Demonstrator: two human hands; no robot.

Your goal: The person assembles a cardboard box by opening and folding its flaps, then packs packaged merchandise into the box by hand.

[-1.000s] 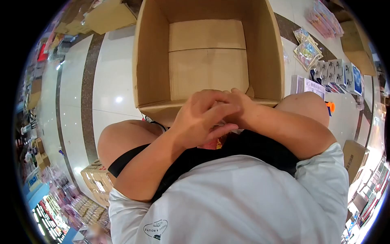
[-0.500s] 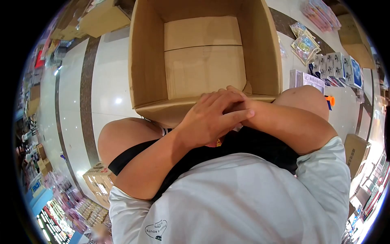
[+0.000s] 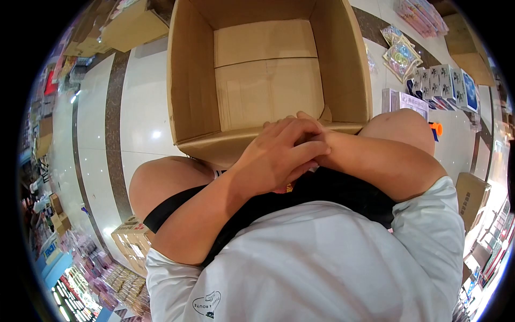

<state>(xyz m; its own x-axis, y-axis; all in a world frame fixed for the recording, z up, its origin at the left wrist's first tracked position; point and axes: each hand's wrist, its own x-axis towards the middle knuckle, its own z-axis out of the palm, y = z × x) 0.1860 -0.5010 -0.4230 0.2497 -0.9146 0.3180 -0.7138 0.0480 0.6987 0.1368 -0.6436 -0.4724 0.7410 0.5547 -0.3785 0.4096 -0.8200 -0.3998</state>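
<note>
My left hand [image 3: 273, 153] lies over my right hand, its fingers curled round it near the wrist and its thumb bent across. Most of my right hand [image 3: 325, 140] is hidden beneath the left, so its fingers cannot be made out clearly. Both hands rest together above my lap, at the near edge of a large open cardboard box [image 3: 196, 70]. The box stands between my knees, with its bottom flaps and centre seam showing inside. A small red and yellow patch [image 3: 287, 188] shows below my hands, partly covered.
Right of the box lie clear packets with colourful contents [image 3: 401, 58], a row of boxed goods [image 3: 440, 86], a lilac box [image 3: 405, 102] and an orange-tipped object [image 3: 437, 129]. Cartons stand at upper left [image 3: 134, 29], lower left [image 3: 131, 239] and right [image 3: 472, 198].
My left thumb has bent inward and drawn back from the right wrist. The hands otherwise stay clasped in the same place, and the view has shifted slightly.
</note>
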